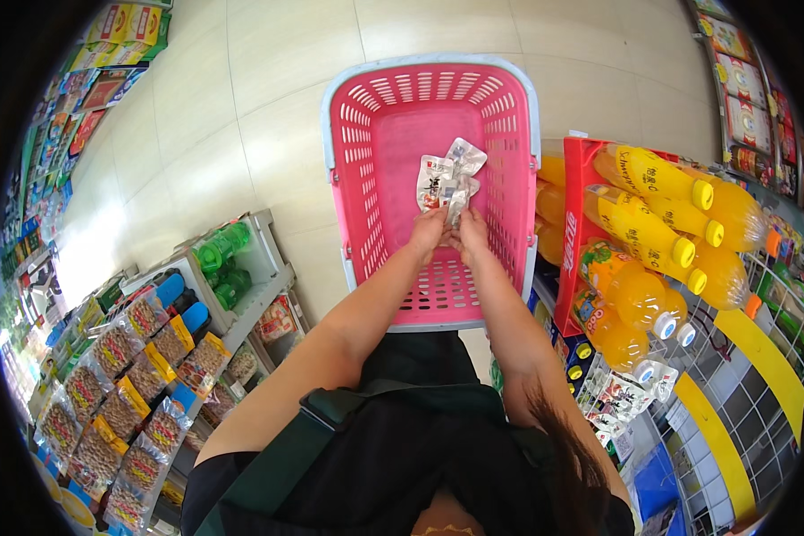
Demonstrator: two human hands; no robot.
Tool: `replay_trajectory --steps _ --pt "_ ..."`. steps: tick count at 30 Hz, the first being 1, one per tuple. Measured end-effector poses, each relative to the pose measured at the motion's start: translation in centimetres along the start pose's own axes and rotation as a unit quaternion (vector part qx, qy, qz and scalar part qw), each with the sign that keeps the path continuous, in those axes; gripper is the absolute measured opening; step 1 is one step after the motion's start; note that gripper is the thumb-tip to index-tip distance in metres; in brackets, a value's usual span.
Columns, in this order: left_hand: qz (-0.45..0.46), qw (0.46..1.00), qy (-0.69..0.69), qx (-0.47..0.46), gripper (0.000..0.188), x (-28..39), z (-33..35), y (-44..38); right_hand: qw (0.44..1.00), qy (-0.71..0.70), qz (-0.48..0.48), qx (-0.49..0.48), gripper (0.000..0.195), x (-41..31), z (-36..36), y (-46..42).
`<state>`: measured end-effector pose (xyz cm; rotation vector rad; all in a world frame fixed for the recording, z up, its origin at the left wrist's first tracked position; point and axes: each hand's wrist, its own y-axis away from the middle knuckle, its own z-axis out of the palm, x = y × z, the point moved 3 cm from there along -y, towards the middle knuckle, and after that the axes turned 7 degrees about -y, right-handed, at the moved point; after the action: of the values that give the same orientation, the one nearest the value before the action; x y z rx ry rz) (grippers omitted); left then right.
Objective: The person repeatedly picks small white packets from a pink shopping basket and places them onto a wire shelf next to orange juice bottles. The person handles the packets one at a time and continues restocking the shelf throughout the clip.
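Inside a pink plastic shopping basket (388,134) with pale grey-blue rim trim, both my hands are close together near its front half. Several white foil snack packets (435,171) with printed writing fan out beyond my fingertips. My left hand (429,231) grips the lower end of the packets on the left. Against it, my right hand (470,233) pinches the packets on the right. My fingers partly hide the packets' lower ends, so how each one is held is unclear. Bare pink plastic shows around them in the basket.
To the right, a red crate-like display rack (573,234) holds orange drink bottles (650,221). More white packets (620,398) hang beside a wire grid (770,409). On the left, bagged nuts (114,352) fill a shelf near green bottles (224,248). Tiled floor (281,74) extends ahead.
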<state>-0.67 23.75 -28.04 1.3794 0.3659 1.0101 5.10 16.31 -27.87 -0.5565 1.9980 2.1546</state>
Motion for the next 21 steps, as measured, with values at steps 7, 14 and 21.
replay_trajectory --steps 7,14,21 --pt "0.139 0.900 -0.341 0.231 0.025 3.2 -0.6 4.1 0.990 -0.120 0.055 -0.039 0.063 1.0 0.3 1.7" --pt "0.280 0.852 -0.369 0.245 0.017 4.8 -2.4 7.3 0.976 -0.218 0.019 0.001 0.062 -2.5 -0.8 5.6" --pt "0.445 0.826 -0.319 0.135 0.007 9.3 -0.2 15.8 0.963 -0.212 -0.145 -0.084 0.027 -4.8 -1.8 10.2"
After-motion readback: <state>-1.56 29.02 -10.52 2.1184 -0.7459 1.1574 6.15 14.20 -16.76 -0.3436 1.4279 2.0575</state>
